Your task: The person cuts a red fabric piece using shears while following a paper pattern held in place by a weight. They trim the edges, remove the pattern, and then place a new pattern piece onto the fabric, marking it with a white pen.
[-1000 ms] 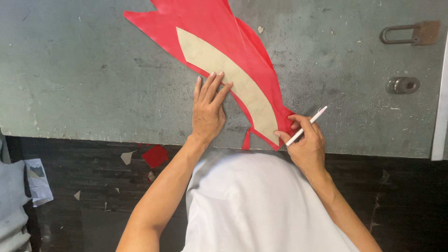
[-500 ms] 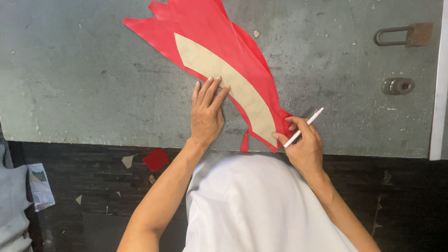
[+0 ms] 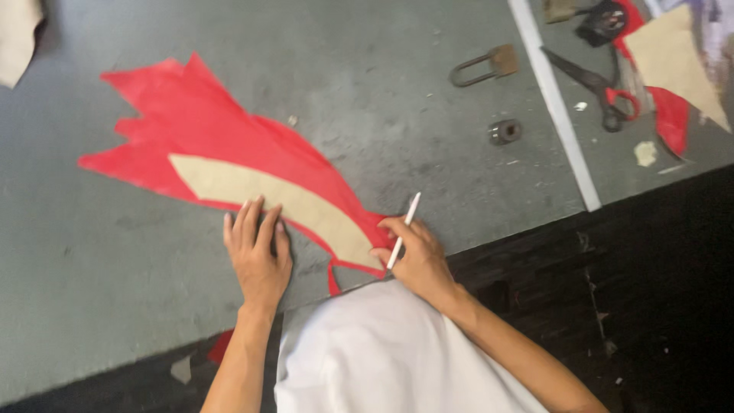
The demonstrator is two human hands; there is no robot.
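Left hand (image 3: 258, 252): lies flat, palm down, fingers (image 3: 246, 220) stretched out and slightly spread, their tips pressing on the lower edge of the beige pattern piece and the red fabric; it grips nothing.
Right hand (image 3: 417, 256): fingers (image 3: 386, 254) pinched together around a white marking pencil, near the narrow end of the fabric.
White marking pencil (image 3: 404, 229): held tilted, its lower tip down at the edge of the pattern piece, its upper end pointing away from the person.
Red fabric (image 3: 206, 130): spread flat on the grey worktop, jagged at its wide far-left end and tapering to a point near the right hand, with a thin red strip hanging over the worktop's near edge.
Beige pattern piece (image 3: 267, 195): a long curved shape lying on the red fabric, between the two hands.
Grey worktop (image 3: 115, 291): carries the fabric; farther right on it lie a padlock (image 3: 483, 66), a small round metal part (image 3: 505, 131) and red-handled scissors (image 3: 600, 86).
Below: white garment (image 3: 382, 359) of the person.
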